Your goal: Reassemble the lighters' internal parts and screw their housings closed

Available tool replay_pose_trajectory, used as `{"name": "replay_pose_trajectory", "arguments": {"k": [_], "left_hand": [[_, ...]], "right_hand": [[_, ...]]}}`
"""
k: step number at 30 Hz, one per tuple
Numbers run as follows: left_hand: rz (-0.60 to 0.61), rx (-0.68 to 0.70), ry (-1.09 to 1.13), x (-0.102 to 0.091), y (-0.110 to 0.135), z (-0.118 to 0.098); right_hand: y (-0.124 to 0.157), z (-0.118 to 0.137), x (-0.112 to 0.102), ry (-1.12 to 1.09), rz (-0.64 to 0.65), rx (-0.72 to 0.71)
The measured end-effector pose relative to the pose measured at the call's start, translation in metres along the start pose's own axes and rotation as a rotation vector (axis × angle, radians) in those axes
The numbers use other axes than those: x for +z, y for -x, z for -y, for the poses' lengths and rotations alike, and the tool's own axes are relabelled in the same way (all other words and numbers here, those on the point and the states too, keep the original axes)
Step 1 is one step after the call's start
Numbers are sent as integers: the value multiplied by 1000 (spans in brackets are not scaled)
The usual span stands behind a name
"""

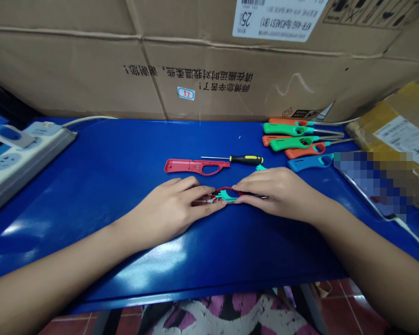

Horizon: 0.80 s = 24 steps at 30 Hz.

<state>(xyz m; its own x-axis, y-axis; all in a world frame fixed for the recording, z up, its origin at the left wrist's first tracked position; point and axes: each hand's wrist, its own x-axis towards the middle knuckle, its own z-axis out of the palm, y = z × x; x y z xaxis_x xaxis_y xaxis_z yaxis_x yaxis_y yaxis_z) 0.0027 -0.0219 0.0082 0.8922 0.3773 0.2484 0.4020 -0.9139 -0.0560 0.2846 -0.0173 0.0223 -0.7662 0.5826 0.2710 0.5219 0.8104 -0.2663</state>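
Both hands clamp one red plastic lighter body with a teal trigger point(226, 194) on the blue table point(108, 177): left hand point(171, 209) pinching its left end, right hand point(279, 193) its right. Just beyond lie a red plastic half-shell point(195, 166) and a yellow-and-black screwdriver point(237, 159). The brown cardboard box point(73, 70) behind bears a small sticker point(186, 93) reading "33" and a white label point(275, 18) with "25".

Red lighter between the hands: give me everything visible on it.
The lighter lies flat on the blue table, long axis left to right. Red plastic body, seemingly opened, with a looped trigger guard and a teal trigger part inside it. A dark tube shows at its left end, a thin metal rod at the right. The left hand pinches the left end, the right hand the right; much is covered.
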Motion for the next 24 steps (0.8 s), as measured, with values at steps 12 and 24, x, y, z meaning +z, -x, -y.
{"name": "replay_pose_trajectory", "arguments": {"k": [12, 24], "left_hand": [[-4, 1, 15, 0, 0, 0], [-14, -11, 61, -1, -1, 1]], "right_hand": [[0, 6, 1, 199, -2, -95], [2, 12, 7, 387, -17, -175]]}}
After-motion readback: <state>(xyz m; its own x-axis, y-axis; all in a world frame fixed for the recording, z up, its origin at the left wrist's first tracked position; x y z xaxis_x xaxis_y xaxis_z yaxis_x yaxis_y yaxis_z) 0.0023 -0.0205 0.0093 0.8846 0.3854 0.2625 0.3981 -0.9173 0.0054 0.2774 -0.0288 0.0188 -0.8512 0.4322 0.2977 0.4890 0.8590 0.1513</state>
